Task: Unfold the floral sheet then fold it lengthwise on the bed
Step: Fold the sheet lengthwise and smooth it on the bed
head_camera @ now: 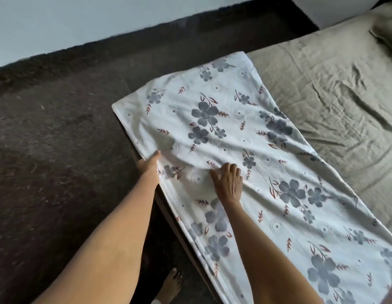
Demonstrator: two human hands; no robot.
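At the bottom of the frame a bare foot (172, 286) stands on the dark floor (59, 161) beside the bed (322, 88). In the middle, the right hand (229, 182) presses flat with straight fingers on the floral sheet (245, 132), while the left hand (149, 166) holds its left edge, fingers hidden under the cloth. The sheet lies as a long strip from lower right to upper centre, along the bed's left side.

A home bedroom, shown by a bed (322, 88) with a wrinkled olive-beige cover and a pillow (387, 29) at its far end, set beside a dark floor (59, 128) and a pale wall (80, 23).
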